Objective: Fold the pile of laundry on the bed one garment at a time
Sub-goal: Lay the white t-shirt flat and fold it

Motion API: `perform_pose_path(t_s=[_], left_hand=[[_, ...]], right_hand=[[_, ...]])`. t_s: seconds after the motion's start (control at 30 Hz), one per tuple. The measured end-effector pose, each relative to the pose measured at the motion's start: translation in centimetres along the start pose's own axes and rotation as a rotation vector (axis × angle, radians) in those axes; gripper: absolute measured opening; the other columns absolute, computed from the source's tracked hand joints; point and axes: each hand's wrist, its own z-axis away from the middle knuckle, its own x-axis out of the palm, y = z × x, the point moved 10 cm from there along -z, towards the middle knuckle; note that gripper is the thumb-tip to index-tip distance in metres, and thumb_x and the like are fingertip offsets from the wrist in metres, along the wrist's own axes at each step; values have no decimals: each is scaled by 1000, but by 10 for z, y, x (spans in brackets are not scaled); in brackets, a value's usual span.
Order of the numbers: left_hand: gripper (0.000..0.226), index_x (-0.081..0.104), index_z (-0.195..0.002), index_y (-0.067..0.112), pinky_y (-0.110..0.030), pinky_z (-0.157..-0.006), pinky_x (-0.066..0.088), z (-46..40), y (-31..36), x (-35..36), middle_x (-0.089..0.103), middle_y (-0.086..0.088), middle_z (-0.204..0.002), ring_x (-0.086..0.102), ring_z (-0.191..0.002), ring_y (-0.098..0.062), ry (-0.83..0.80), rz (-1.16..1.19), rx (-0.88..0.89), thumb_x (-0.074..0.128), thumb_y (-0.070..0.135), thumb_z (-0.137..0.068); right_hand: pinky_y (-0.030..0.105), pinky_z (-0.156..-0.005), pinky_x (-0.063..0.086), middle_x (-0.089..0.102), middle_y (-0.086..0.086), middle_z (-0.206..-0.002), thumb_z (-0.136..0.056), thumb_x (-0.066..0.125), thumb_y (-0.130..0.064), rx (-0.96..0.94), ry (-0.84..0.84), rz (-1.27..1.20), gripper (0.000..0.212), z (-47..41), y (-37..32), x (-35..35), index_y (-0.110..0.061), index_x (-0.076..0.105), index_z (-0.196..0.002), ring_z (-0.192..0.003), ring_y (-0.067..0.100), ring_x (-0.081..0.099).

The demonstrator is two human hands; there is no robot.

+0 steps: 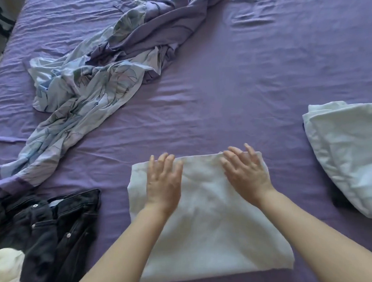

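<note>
From the head camera, looking down: I am at the smoothing step on one garment. A white folded cloth (207, 221) lies flat on the purple bed sheet (232, 92), straight in front of me, and both my palms lie on its far half. My left hand (163, 184) is spread flat, fingers released and grasping nothing. My right hand (246, 172) is the same, open with the fingers fanned toward the far edge; whether it presses or only hovers just above the cloth I cannot tell, as it is a little blurred.

The cloth looks folded into a rough rectangle, so I judge this piece nearly done. The next move calls either for one more fold, far edge brought toward me, or for lifting it by its sides and setting it away.

Its far edge runs just past my fingertips; the near edge lies between my forearms. Open sheet lies beyond it and to its right, up to the folded white bedding (349, 155), which is well apart. On my left, the black jeans (54, 231) lie near the cloth's left edge but not touching, a cream cloth (6, 274) sits at the corner, and the floral sheet (82, 87) sprawls farther off, unfolded.
</note>
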Motion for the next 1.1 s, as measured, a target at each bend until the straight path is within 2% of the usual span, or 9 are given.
perform_pose_path(t_s=[0.1,0.2,0.4,0.57,0.67,0.8,0.97,1.03,1.1], left_hand=[[37,69,-115,18,-60,-98,40,17,42,27,63,-9,-125,56,-121,-30,-85,125,60,55,24,-82],[55,50,-137,26,-66,-108,23,25,41,58,44,-4,-146,38,-136,-34,-182,136,8,35,50,-90],[63,33,-146,30,-65,-108,13,26,37,83,29,-1,-155,23,-143,-34,-153,147,58,31,57,-90],[62,36,-144,28,-66,-109,15,25,40,78,34,-4,-152,27,-140,-37,-227,125,58,28,56,-89],[60,42,-142,24,-64,-106,24,30,45,64,37,-9,-150,33,-138,-36,-294,81,-45,31,49,-88],[46,69,-116,24,-51,-94,48,62,125,40,60,-8,-131,55,-123,-26,-247,181,160,51,42,-79],[59,67,-117,29,-48,-96,48,108,218,32,61,3,-129,55,-123,-18,-367,259,389,74,51,-63],[62,55,-131,30,-59,-107,29,108,228,33,46,-6,-145,39,-136,-27,-347,275,380,71,39,-72],[67,29,-146,29,-63,-108,-7,111,237,45,13,-11,-158,6,-146,-33,-441,329,428,58,22,-86]], right_hand=[[60,-99,38,64,9,-124,-85,56,-33,-41,-91,-103,35,10,-29,25,-18,69,-115,-119,28,57],[58,-111,9,31,8,-151,-90,24,-55,44,-297,-161,60,19,-18,59,-28,41,-141,-141,31,22],[56,-109,8,16,3,-155,-90,24,-59,38,-279,-179,61,21,-13,81,-32,28,-145,-143,29,14],[50,-112,-19,-24,-6,-151,-85,1,-65,70,-367,-143,64,24,-10,91,-40,-9,-143,-139,19,-29],[46,-108,-27,-27,-8,-149,-84,-6,-63,98,-418,-146,65,37,-6,87,-40,-10,-144,-137,19,-33],[50,-114,-8,16,5,-158,-97,18,-45,174,-382,-163,53,53,21,68,-32,22,-148,-146,31,6],[41,-115,11,-7,3,-159,-100,35,-39,274,-500,-228,54,59,66,74,-38,13,-149,-146,24,-9],[40,-113,18,-11,6,-159,-98,41,-42,327,-513,-278,56,58,73,71,-38,17,-148,-146,25,-4],[40,-111,22,-11,9,-159,-97,45,-38,355,-517,-310,56,58,73,69,-38,21,-148,-144,27,8]])
